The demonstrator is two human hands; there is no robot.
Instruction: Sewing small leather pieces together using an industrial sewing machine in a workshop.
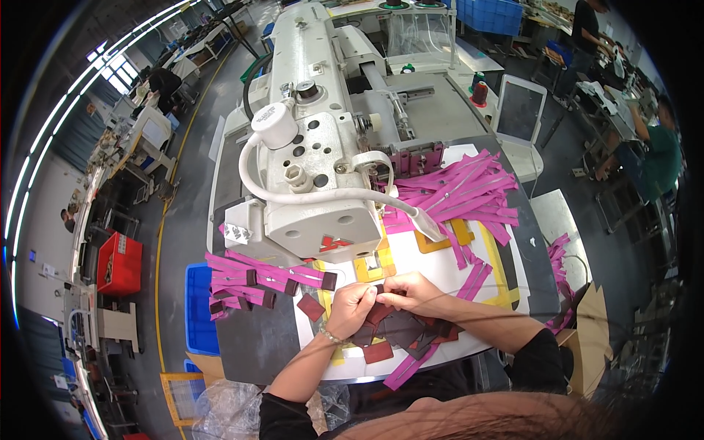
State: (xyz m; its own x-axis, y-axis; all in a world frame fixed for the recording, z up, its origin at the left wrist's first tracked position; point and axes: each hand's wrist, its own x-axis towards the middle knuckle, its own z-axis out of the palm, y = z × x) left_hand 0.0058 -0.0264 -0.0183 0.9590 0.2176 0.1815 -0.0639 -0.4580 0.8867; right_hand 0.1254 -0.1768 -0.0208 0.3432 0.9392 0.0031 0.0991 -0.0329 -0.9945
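My left hand [350, 311] and my right hand [413, 294] meet in front of the sewing machine [323, 220], fingers closed in a pinch. Between them a small dark patch [379, 288] shows only in part. Under my wrists lies a loose pile of dark grey patches [402, 328] and reddish-brown patches [378, 353]. One magenta zipper strip [408, 370] sticks out from the pile toward me. To the left, magenta zippers with dark end tabs [253, 277] lie in a bunch. A larger heap of magenta zippers [462, 187] rests right of the machine head.
A yellow-framed plate [375, 265] sits under the machine head. A white cable [323, 196] loops across its front. Left of the table stand a blue bin [199, 308] and a red crate [119, 264]. At the right are a tablet screen [519, 108] and an open cardboard box [589, 345].
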